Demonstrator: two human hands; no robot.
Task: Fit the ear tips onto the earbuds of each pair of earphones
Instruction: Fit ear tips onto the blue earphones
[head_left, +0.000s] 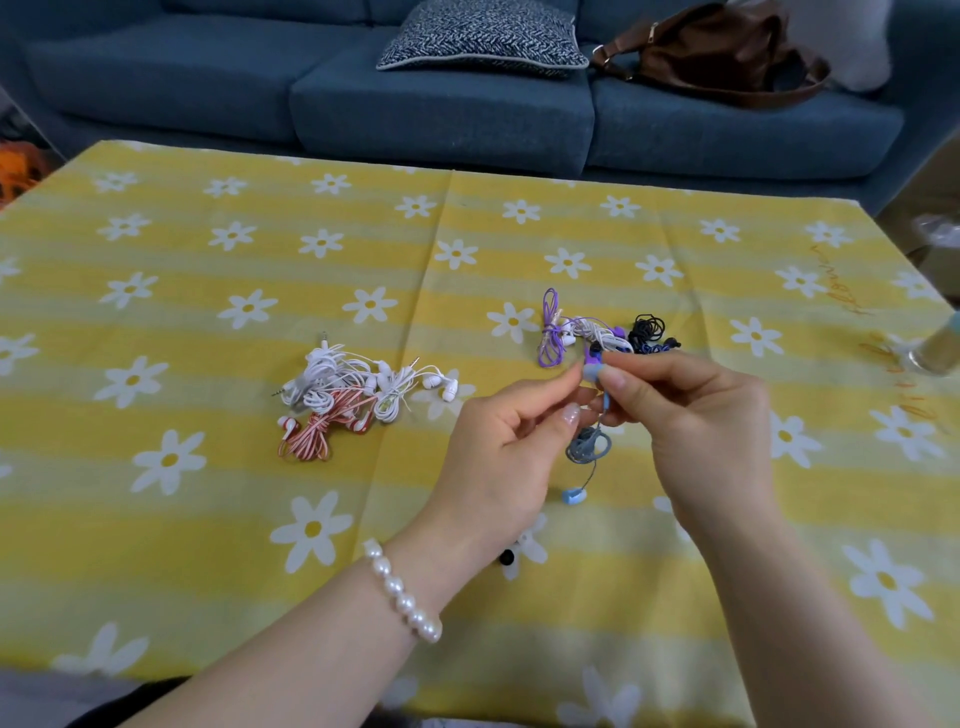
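Note:
Above the table's middle, my left hand (506, 441) and my right hand (691, 410) meet at a blue earbud (592, 372), both pinching it at the fingertips. Its blue cable bundle (587, 447) hangs below between my hands, and the second blue earbud (573, 496) dangles at the end. A pile of white and red earphones (343, 400) lies to the left. Purple, white and black earphones (597, 335) lie in a pile just beyond my fingers. A small black ear tip (506, 557) lies on the cloth under my left wrist.
The table wears a yellow cloth with white daisies (208, 519). A blue sofa (441, 104) stands behind it with a patterned cushion (483, 36) and a brown bag (722, 52). A clear object (930, 353) sits at the right edge.

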